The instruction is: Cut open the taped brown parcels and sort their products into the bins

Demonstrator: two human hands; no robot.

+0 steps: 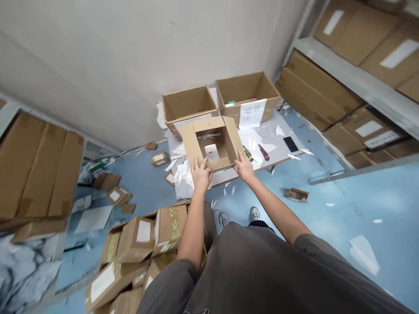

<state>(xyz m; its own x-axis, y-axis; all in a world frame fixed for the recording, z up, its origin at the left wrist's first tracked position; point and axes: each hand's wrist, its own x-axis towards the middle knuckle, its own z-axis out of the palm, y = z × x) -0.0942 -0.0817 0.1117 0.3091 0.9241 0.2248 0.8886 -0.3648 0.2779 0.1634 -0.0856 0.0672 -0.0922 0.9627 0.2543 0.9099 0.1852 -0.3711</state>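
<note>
While both hands are engaged on 1 open carton [223,144], the carton is located over the front part of the table [288,126], its mouth turned toward the wearer and its flaps folded outward. Contact between its base and the tabletop cannot be confirmed. Inside lie 1 white slip [212,151] and some pale, crumpled material.

The left hand [200,174] grips the near left corner, fingers laid against the cardboard. The right hand [244,167] grips the near right corner in like manner, well apart from the left.

Just beside the right hand, 2 cutters rest on the table: 1 yellow-green cutter [248,153] and 1 red cutter [263,152]. Farther right lies 1 dark phone [290,144]. White paper scraps [184,174] are heaped at the left of the tabletop.

Behind the held item stand 2 large open boxes; the right-hand large box [248,89] bears a white sheet [252,114] with handwritten characters, while the left-hand large box [186,102] is partly screened by the carton.

Taped parcels [135,237] are piled at lower left, beside the wearer. Shelving [369,65] at right holds brown cartons. On the blue floor, 1 small torn box [296,195] lies right of the table.
</note>
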